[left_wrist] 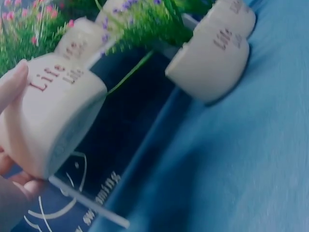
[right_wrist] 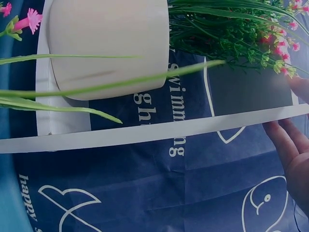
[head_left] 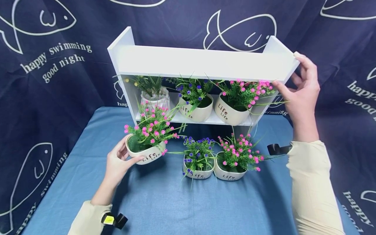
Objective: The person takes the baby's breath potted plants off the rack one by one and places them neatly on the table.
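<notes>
My left hand [head_left: 116, 163] grips a cream pot [head_left: 150, 155] of pink artificial flowers, thumb across its front by the "Life" lettering. In the left wrist view the pot's underside shows, lifted off the cloth. My right hand [head_left: 305, 93] holds the right side panel of a white two-level shelf [head_left: 194, 62], thumb at the front edge and fingers on the outer side. On its lower level stand a whitish textured pot [head_left: 155, 99] with yellow flowers, a blue-flowered pot [head_left: 196, 109] and a pink-flowered pot [head_left: 232, 111]. The held plant partly hides the textured pot.
A blue-flowered pot [head_left: 199, 173] and another pink-flowered pot [head_left: 229, 173] stand side by side on the blue cloth [head_left: 205, 205] before the shelf. Dark blue fabric [head_left: 182, 26] with white fish drawings hangs behind. Long grass blades stick out from the plants.
</notes>
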The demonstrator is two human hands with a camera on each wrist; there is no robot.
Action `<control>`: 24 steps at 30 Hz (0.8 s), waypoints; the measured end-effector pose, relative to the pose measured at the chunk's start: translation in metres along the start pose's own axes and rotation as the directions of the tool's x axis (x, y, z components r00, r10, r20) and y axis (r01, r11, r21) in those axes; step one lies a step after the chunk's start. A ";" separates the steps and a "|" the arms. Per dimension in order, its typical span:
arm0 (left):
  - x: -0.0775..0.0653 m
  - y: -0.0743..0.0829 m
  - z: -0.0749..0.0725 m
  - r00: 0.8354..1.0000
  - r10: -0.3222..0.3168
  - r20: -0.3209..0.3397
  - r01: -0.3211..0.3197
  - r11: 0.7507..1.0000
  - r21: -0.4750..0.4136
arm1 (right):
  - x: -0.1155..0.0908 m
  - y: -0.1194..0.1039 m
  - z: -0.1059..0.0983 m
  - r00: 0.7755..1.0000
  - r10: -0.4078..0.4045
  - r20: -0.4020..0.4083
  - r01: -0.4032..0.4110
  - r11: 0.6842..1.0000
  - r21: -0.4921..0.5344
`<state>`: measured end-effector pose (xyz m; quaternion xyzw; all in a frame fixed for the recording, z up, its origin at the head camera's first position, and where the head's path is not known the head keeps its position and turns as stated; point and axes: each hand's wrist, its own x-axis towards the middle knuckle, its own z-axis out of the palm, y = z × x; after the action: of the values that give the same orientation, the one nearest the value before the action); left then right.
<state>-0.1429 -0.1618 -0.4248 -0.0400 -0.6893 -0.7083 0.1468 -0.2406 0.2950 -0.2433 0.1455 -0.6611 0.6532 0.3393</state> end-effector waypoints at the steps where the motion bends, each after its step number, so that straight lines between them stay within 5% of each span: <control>1: 0.000 -0.004 -0.003 1.000 0.005 0.009 -0.005 1.000 0.002 | 0.000 0.000 0.000 1.000 0.001 -0.001 -0.001 1.000 -0.006; 13: 0.001 -0.045 -0.033 0.999 -0.001 0.045 -0.002 0.999 0.052 | -0.002 0.000 0.000 1.000 0.001 -0.006 -0.001 1.000 0.008; 18: 0.004 -0.055 -0.044 0.993 0.030 0.114 -0.039 0.996 0.076 | -0.001 -0.001 0.001 1.000 -0.005 -0.008 0.005 1.000 0.005; 24: 0.006 -0.063 -0.048 0.978 -0.006 0.210 -0.035 0.982 0.188 | 0.000 0.000 0.001 1.000 0.001 -0.006 -0.001 1.000 0.012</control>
<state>-0.1580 -0.2095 -0.4866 -0.1052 -0.7652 -0.6299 0.0817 -0.2414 0.2942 -0.2433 0.1453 -0.6562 0.6578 0.3401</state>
